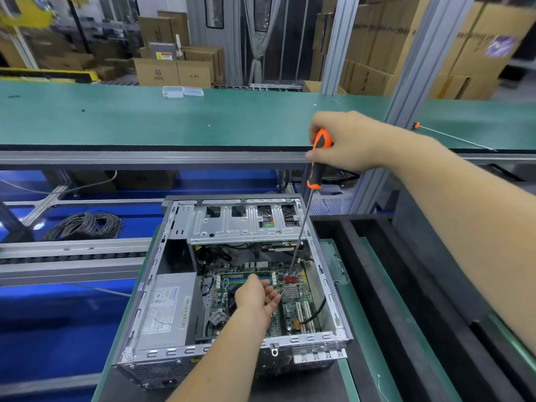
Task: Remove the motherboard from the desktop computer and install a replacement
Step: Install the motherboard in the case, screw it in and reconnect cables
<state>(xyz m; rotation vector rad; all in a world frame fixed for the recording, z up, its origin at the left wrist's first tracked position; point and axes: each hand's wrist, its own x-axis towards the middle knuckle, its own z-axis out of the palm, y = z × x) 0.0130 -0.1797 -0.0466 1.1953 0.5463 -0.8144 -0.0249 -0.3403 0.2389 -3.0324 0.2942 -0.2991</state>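
An open desktop computer case (162, 288) lies on its side on a green mat. Its green motherboard (293, 294) shows in the bottom, with a grey power supply (166, 309) to the left and a metal drive cage (243, 224) at the far end. My right hand (345, 140) grips the orange and black handle of a long screwdriver (317, 166). The thin shaft slants down into the case and its tip meets the board's far right corner. My left hand (256, 297) reaches into the case over the board's middle with its fingers loosely bent, holding nothing I can see.
A green conveyor table (145, 120) runs across behind the case, with a clear plastic box (182, 92) on it and a second screwdriver (452, 136) at the right. A black foam tray (406, 285) lies right of the case. Coiled cable (84, 226) sits to the left. Cardboard boxes fill the background.
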